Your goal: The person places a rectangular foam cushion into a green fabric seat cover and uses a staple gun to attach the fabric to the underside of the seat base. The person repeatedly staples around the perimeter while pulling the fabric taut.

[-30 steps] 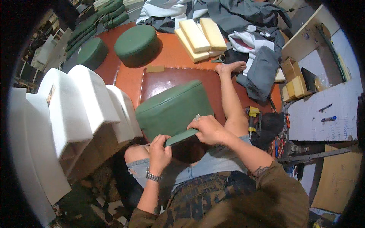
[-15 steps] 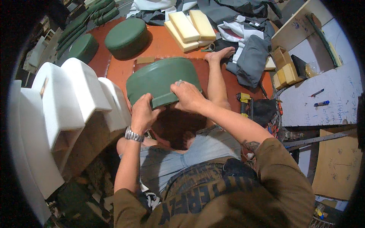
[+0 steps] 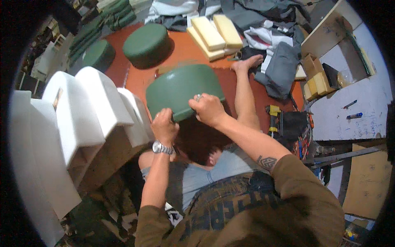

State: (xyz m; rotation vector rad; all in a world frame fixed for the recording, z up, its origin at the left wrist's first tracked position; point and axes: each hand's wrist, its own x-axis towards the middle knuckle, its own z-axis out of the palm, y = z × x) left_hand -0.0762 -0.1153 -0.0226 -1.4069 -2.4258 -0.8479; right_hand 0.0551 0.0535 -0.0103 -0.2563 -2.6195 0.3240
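A round green upholstered cushion (image 3: 181, 84) stands tilted over my lap, its underside dark. My left hand (image 3: 164, 129), with a metal watch at the wrist, is closed on the band along the cushion's near lower edge, at its left. My right hand (image 3: 209, 109), wearing a ring, grips the same edge farther right with fingers curled over it. My bare leg (image 3: 247, 99) stretches beside the cushion across the padded red-orange surface (image 3: 140, 92).
Two finished green cushions (image 3: 146, 43), stacked foam blocks (image 3: 207, 35) and gray fabric (image 3: 279, 70) lie ahead. White foam-covered frames (image 3: 96, 96) crowd the left. A yellow-black power tool (image 3: 272, 119), hand tools (image 3: 302, 146) and a white board with pens (image 3: 345, 123) are at the right.
Both hands have raised the cushion's near edge from my lap, tilting it upward and away and showing the dark underside. The cushion now looks slightly blurred by motion.
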